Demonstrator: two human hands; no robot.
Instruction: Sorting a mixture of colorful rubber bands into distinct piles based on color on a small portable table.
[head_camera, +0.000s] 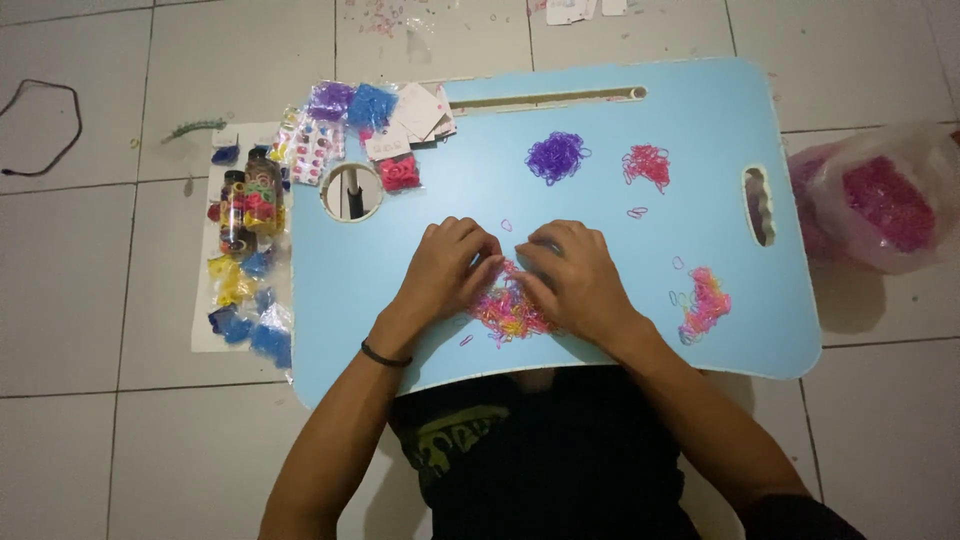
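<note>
Both hands are working at a mixed pink, orange and yellow heap of tiny elastic loops (508, 308), lying at the near edge of the light blue lap-desk surface (600, 160).

Left hand (447, 265) and right hand (575, 275) are meeting over the heap, fingers curled down and pinching into it; which loops each one is actually gripping cannot be told.

Judgement: the loops look feather-light, soft, stretchy and tangle-prone, so they are best picked singly between thumb tip and fingertip.

Fingertips are hiding behind knuckles, and part of the heap is lying under the hands. The pink-filled clear plastic bag (880, 200) on the floor is blurred, its contents indistinct.
</note>
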